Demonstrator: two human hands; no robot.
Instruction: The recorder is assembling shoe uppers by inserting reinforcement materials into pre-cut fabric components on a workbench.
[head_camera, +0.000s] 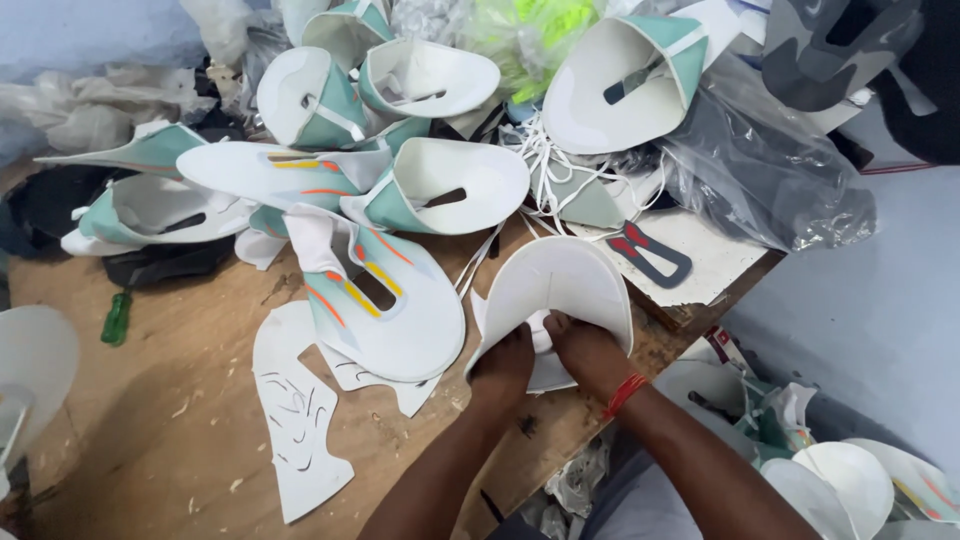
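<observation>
Both hands — left (505, 365), right (585, 350) — clench the near edge of a curved white shoe upper (560, 285), which arches away toward the piled uppers (400, 150) on the counter (180, 400).

We see a white shoe upper piece (560, 285), bent into a curved arch, standing on the worktop's (170, 400) near edge.

I note the curved shoe upper (560, 285) is plain white. The flat upper (385, 310) is white with teal, orange and yellow streaks. Piled uppers (440, 185) are white and teal. The wrist thread (625, 392) is red, the table (170, 400) brown wood.
</observation>
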